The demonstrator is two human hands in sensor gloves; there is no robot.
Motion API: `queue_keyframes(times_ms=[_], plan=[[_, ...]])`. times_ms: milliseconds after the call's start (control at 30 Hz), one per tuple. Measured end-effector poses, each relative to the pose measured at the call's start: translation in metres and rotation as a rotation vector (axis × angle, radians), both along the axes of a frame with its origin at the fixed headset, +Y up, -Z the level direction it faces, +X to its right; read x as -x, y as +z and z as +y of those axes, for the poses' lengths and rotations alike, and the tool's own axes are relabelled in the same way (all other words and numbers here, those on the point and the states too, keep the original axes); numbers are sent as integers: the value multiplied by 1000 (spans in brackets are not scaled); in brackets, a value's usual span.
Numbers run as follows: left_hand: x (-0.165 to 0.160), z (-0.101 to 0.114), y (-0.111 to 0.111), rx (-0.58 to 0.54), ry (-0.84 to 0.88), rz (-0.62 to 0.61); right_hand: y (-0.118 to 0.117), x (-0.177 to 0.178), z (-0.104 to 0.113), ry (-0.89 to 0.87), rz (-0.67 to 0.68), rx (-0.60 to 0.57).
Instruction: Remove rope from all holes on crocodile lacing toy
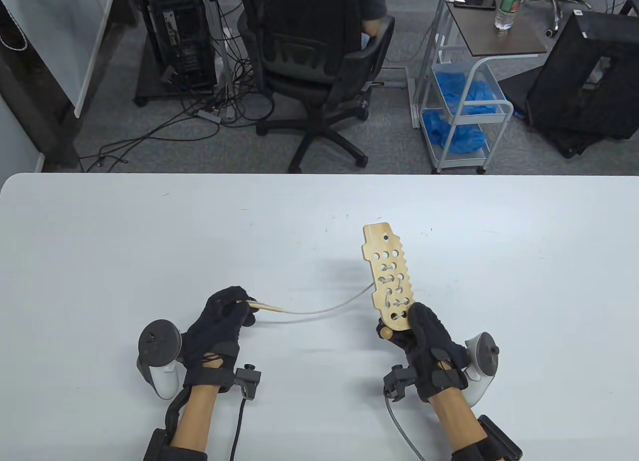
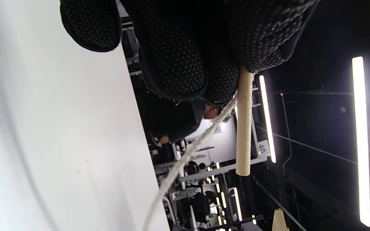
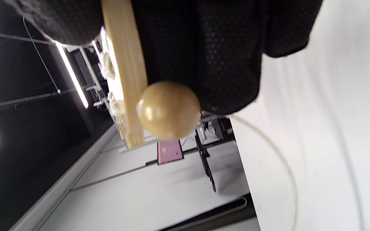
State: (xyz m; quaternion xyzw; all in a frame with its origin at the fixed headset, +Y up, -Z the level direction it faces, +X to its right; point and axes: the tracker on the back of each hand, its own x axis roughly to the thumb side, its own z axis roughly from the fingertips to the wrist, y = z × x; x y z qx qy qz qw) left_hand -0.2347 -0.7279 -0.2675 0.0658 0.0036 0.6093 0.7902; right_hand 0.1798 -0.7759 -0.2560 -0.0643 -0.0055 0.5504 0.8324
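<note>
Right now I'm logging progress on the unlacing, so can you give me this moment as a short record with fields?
toy: wooden crocodile board, held up by its lower end
right hand: grips the board, wooden ball beside its fingers
left hand: pinches the wooden needle
rope: runs from needle to board
holes: upper ones empty, lower ones still laced
surface: white table

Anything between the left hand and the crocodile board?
Table view: only the rope spans from left hand to crocodile board, above bare table.
</note>
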Motion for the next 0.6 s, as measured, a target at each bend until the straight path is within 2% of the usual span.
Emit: queue_keyframes(times_ms=[400,600], plan=[[-32,4,8,-36,65,-136,14,51,15,116,292,-187],[-41,1,7,-22,141,-217,17,63,16,108,368,-216]])
